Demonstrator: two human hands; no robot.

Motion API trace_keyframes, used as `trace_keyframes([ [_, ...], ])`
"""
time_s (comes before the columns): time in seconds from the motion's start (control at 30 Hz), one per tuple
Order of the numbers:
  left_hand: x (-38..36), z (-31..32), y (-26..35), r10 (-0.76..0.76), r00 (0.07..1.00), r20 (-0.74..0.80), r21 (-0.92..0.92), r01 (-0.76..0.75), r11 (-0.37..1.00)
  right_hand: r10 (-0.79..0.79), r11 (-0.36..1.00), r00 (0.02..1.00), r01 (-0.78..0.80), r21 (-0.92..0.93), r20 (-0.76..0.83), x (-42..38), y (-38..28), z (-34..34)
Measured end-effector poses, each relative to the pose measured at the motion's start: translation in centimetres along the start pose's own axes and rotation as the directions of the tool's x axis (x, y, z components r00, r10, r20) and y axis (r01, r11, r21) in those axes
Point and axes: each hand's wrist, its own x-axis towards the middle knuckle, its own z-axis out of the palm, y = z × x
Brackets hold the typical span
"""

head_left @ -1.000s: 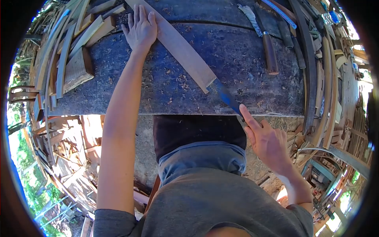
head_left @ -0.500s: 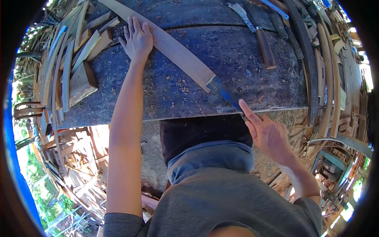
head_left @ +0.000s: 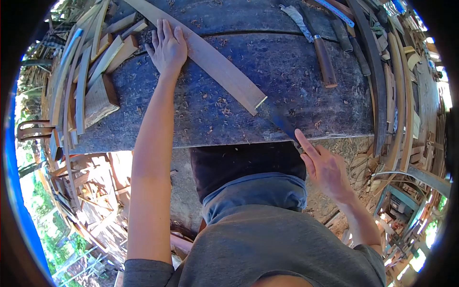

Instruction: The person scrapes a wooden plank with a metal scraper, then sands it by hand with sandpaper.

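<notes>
A long, flat wooden board (head_left: 224,71) lies at a slant across the dark workbench, its near end a little right of the middle. My left hand (head_left: 168,48) rests on the bench at the board's left edge, fingers stretched out and thumb against the wood. In my right hand (head_left: 326,167) is a flat-bladed hand tool (head_left: 286,125), with my index finger laid along it. Its dark, bluish blade points up to the board's near end and is blurred, so I cannot tell its exact kind. My palm hides the handle.
Wood offcuts (head_left: 105,95) are heaped on the bench's left side. At the right lie a wooden-handled tool (head_left: 326,64), a blue ruler-like strip (head_left: 337,12) and long curved wood strips (head_left: 406,95). Shavings dot the workbench (head_left: 158,126); scrap wood covers the ground.
My right hand and the tool have moved slightly down and right, away from the board's end. My left hand stays at the board's edge, and the whole view has shifted a little.
</notes>
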Motion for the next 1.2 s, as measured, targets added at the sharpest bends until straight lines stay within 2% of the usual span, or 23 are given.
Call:
trace_keyframes([
  [0.2, -0.2, 0.4, -0.3, 0.021, 0.999, -0.039, -0.003, -0.021, 1.0, 0.025, 0.994, 1.0, -0.023, -0.105, 0.016, 2.2, -1.5, -0.7],
  [0.33, -0.2, 0.4, -0.2, 0.022, 0.998, -0.051, -0.026, -0.024, 0.999, 0.0, 0.996, 1.0, 0.001, -0.084, 0.008, 8.4, -2.7, -0.6],
  [0.4, -0.2, 0.4, -0.2, 0.017, 0.999, -0.051, -0.014, -0.018, 1.0, -0.062, 0.992, 0.991, 0.049, -0.113, -0.115, 11.2, -2.7, 0.6],
  [0.53, -0.1, 0.3, -0.2, 0.025, 0.998, -0.053, -0.003, -0.025, 1.0, -0.072, 0.992, 0.991, 0.06, -0.113, -0.109, 10.5, -2.7, -0.1],
  [0.6, -0.2, 0.6, -0.3, 0.014, 0.998, -0.064, 0.001, -0.014, 1.0, -0.001, 0.994, 1.0, 0.003, -0.113, 0.025, 7.2, -2.3, -1.3],
  [0.73, -0.4, 0.7, -0.1, 0.019, 0.997, -0.075, 0.0, -0.019, 1.0, 0.04, 0.993, 0.997, -0.033, -0.109, 0.06, 5.1, -2.3, -1.6],
  [0.83, -0.6, 0.7, 0.0, 0.032, 0.996, -0.087, 0.001, -0.032, 0.999, 0.059, 0.992, 0.998, -0.055, -0.116, 0.033, 8.7, -3.4, -1.4],
  [0.9, -0.3, 0.7, -0.1, 0.033, 0.994, -0.102, 0.01, -0.033, 0.999, 0.001, 0.989, 0.998, -0.01, -0.15, -0.058, 12.5, -3.7, -0.4],
  [1.0, -0.4, 0.7, -0.1, 0.002, 0.997, -0.071, 0.012, -0.001, 1.0, 0.021, 0.989, 0.999, -0.028, -0.143, -0.048, 15.2, -4.0, 0.2],
  [1.13, -0.4, 0.7, 0.0, 0.026, 0.994, -0.109, -0.02, -0.029, 0.999, -0.019, 0.988, 0.999, 0.014, -0.151, -0.03, 10.5, -3.1, -1.2],
  [1.2, -0.6, 0.9, -0.2, 0.027, 0.994, -0.109, -0.015, -0.029, 0.999, 0.064, 0.983, 0.995, -0.05, -0.174, 0.075, 7.2, -3.0, -2.1],
])
